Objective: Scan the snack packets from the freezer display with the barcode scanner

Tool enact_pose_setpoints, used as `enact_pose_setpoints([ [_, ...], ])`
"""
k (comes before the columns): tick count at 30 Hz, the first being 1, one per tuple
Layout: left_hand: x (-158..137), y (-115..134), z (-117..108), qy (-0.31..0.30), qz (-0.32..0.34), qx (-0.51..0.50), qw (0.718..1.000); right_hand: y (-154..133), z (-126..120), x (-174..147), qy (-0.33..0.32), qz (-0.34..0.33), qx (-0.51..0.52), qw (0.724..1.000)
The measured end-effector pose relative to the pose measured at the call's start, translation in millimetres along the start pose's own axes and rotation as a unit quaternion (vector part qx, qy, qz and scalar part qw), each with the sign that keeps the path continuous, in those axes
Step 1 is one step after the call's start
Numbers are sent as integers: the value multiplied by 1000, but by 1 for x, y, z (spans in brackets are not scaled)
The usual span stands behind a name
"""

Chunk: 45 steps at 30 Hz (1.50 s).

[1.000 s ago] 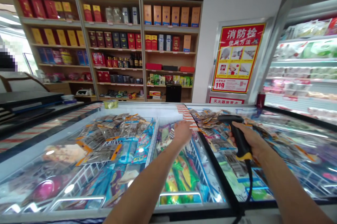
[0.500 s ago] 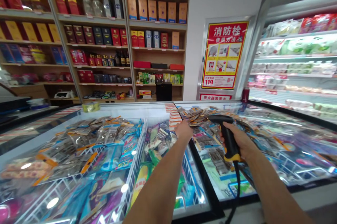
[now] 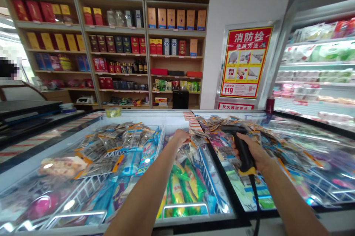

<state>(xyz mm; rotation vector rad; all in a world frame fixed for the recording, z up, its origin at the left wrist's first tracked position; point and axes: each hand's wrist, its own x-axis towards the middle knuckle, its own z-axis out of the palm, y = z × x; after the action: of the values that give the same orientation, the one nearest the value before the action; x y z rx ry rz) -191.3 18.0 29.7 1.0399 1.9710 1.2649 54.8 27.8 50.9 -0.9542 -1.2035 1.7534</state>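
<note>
My right hand [image 3: 256, 151] is wrapped round the handle of a black and yellow barcode scanner [image 3: 245, 154], whose head points left and whose cable hangs down. My left hand [image 3: 182, 137] is closed at the edge of a small flat snack packet [image 3: 199, 140], held over the freezer, left of the scanner head. The fingertips are partly hidden. Under my left arm, green and yellow corn-like packages [image 3: 180, 188] lie in a wire basket [image 3: 205, 169]. Many similar snack packets [image 3: 130, 136] lie in the left freezer section and below the scanner.
Black-framed sliding glass lids [image 3: 222, 169] cover part of the chest freezer. Shelves [image 3: 119, 27] with boxes and bottles stand behind it. A red fire-hydrant notice [image 3: 246, 62] hangs on the wall. A lit refrigerated display [image 3: 318, 66] stands at the right. Part of a person shows at far left.
The view has swung left, so the shelves sit further right. My left hand has shifted left from the striped strip, and a packet now shows beside it. The scanner stays in my right hand.
</note>
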Motion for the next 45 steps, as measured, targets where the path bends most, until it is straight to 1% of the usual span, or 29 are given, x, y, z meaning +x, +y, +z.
enact_pose_setpoints([
  [4,-13,-15,-50,-14,-37,-82,996,3,21,-3,-13,12,-9,1000],
  [7,-19,-22,-80,-27,-60,-125,990,6,33,-3,-31,19,6,999],
  [9,-19,-24,-94,5,-69,-170,983,7,41,-1,-51,22,12,998],
  [13,-12,-28,-110,128,-44,-250,959,9,61,-1,-92,21,17,995],
  [16,-7,-38,-112,174,-33,-299,938,11,82,-5,-119,21,15,993],
  [19,-6,-52,-107,197,-29,-345,917,15,104,-12,-139,36,7,990],
  [22,-7,-60,-104,196,-25,-391,899,20,119,-18,-149,40,0,988],
  [26,-8,-59,-106,183,-20,-443,878,25,125,-21,-154,46,-19,987],
  [29,-8,-57,-107,181,-25,-441,879,27,124,-22,-162,49,-27,985],
  [33,-7,-58,-106,175,-24,-439,881,26,124,-24,-177,37,-14,983],
  [41,-7,-59,-105,170,-23,-447,878,23,123,-29,-181,53,-6,982],
  [45,-8,-61,-107,164,-21,-444,881,23,126,-27,-183,59,1,981],
])
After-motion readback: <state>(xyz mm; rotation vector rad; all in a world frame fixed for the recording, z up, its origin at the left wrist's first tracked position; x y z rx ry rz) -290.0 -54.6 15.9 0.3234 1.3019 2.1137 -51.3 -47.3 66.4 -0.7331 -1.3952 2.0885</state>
